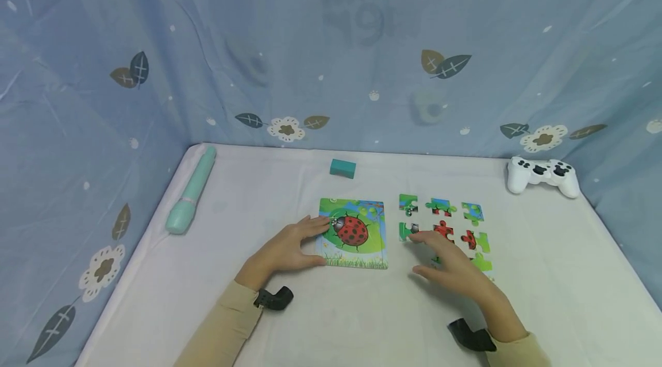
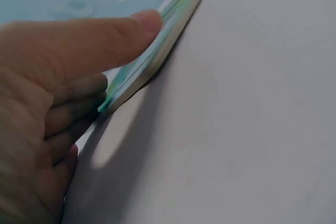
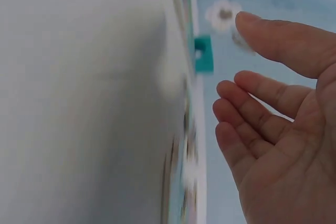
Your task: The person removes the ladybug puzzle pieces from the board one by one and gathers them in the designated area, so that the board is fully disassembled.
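Note:
A square ladybug puzzle board lies flat on the white tabletop. My left hand is at its left side, fingers over the upper left edge and thumb at the lower left corner. From the left wrist view, the thumb rests along the board's edge. To the right are several loose jigsaw pieces in spaced rows. Over the lower ones hovers my right hand, thumb and fingers apart with nothing between them, hiding some pieces. The right wrist view shows this palm with its fingers loosely bent.
Behind the board stands a small teal block. A mint-green wand-shaped object lies along the left side of the white cloth. At the far right corner is a white game controller. Blue patterned curtain surrounds the back and sides.

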`<state>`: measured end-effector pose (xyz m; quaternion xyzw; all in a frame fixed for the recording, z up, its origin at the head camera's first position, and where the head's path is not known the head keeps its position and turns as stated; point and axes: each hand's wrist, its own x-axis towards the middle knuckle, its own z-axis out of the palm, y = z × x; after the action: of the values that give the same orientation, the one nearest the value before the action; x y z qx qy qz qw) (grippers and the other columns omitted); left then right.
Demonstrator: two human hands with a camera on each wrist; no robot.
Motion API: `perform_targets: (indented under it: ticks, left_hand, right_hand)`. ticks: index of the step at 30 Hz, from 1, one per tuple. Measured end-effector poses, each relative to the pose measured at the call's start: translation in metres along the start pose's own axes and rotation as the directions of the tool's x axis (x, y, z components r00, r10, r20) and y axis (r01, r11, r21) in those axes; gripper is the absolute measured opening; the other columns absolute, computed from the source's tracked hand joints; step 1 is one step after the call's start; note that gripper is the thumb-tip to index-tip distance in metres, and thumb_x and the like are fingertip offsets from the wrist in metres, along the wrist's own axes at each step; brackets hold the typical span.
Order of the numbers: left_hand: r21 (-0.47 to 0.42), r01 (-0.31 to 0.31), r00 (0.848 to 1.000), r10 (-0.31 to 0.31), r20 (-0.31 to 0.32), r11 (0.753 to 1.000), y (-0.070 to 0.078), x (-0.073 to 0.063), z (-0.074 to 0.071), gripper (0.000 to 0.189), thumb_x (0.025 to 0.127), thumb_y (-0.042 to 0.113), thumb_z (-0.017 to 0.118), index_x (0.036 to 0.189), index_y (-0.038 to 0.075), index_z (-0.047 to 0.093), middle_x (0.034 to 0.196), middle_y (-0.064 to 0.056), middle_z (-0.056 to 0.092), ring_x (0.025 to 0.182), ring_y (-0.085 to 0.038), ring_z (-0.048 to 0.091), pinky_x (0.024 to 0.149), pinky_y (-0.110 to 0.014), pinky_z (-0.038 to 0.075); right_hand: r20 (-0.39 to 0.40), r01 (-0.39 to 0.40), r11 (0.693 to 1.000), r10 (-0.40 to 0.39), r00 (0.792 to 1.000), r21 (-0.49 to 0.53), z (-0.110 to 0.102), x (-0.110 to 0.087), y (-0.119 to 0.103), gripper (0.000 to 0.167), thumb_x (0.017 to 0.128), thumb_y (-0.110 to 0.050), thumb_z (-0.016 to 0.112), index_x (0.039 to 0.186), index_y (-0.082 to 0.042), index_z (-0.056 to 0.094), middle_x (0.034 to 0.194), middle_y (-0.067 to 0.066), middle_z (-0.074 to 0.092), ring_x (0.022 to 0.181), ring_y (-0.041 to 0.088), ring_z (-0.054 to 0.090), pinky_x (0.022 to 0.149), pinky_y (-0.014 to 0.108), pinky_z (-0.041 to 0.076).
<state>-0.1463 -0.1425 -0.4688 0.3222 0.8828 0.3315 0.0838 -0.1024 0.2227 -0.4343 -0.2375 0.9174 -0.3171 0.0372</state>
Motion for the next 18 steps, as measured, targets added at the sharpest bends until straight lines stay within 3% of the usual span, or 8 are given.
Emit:
perform_targets:
  ticks: [4, 10, 13, 18]
  left_hand:
    - [0.011, 0.005, 1.0, -0.005, 0.012, 1.0, -0.004, -0.001, -0.003, 0.08, 0.074, 0.048, 0.076, 0.138, 0.007, 0.05, 0.147, -0.001, 0.043, 0.141, -0.023, 0.033, 0.118, -0.04, 0.022]
    - [0.051, -0.02, 1.0, 0.019, 0.017, 0.998, -0.007, -0.001, -0.003, 0.083, 0.073, 0.051, 0.075, 0.138, 0.007, 0.049, 0.148, 0.0, 0.042, 0.14, -0.02, 0.033, 0.118, -0.041, 0.022]
    - [0.056, -0.029, 0.999, 0.028, 0.023, 0.998, -0.007, -0.002, -0.002, 0.082, 0.075, 0.051, 0.074, 0.139, 0.007, 0.048, 0.148, 0.0, 0.042, 0.141, -0.023, 0.033, 0.118, -0.041, 0.023]
    - [0.064, -0.013, 0.999, 0.01, 0.042, 0.998, -0.005, -0.002, -0.003, 0.081, 0.077, 0.051, 0.073, 0.141, 0.01, 0.046, 0.15, 0.002, 0.039, 0.141, -0.023, 0.031, 0.117, -0.042, 0.027]
  right_hand:
    - [0.066, 0.06, 0.996, -0.064, 0.996, 0.059, 0.014, 0.025, -0.017, 0.055, 0.082, -0.024, 0.074, 0.131, -0.007, 0.053, 0.13, 0.004, 0.056, 0.122, 0.025, 0.052, 0.097, 0.048, 0.047]
    - [0.174, 0.124, 0.976, -0.156, 0.972, 0.18, 0.042, 0.066, -0.045, 0.058, 0.083, -0.023, 0.073, 0.134, -0.006, 0.05, 0.129, 0.007, 0.056, 0.119, 0.023, 0.053, 0.098, 0.045, 0.047]
    - [0.2, 0.122, 0.967, -0.168, 0.965, 0.222, 0.057, 0.082, -0.056, 0.058, 0.084, -0.02, 0.073, 0.135, -0.004, 0.049, 0.129, 0.008, 0.055, 0.117, 0.022, 0.054, 0.098, 0.043, 0.048]
    - [0.188, 0.111, 0.978, -0.144, 0.972, 0.176, 0.076, 0.092, -0.062, 0.06, 0.083, -0.021, 0.073, 0.134, -0.002, 0.05, 0.135, 0.011, 0.048, 0.126, 0.027, 0.044, 0.105, 0.047, 0.04]
